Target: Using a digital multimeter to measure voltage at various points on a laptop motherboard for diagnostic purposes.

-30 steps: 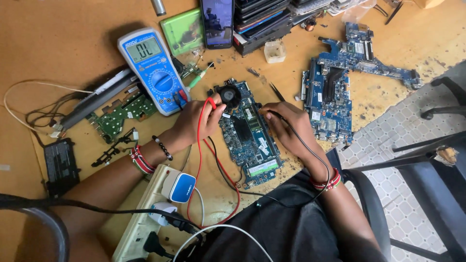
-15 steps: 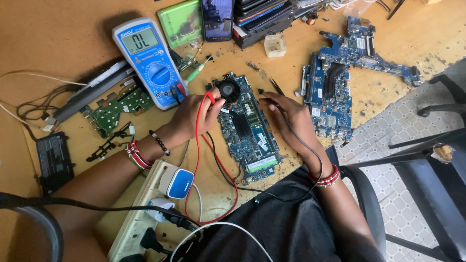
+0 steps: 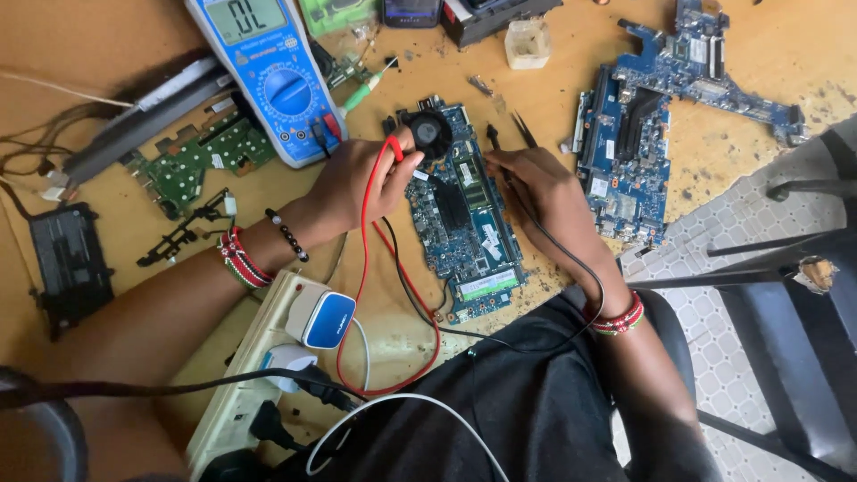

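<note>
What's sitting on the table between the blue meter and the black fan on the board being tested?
In the head view, the left hand, holding the red probe, lies between the meter and fan.

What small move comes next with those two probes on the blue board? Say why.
Probably a glance up at the multimeter. The left hand holds the red probe near the fan on the blue board, and the right hand holds the black probe at the board's edge. Both tips seem placed, and the meter's screen shows a reading.
</note>
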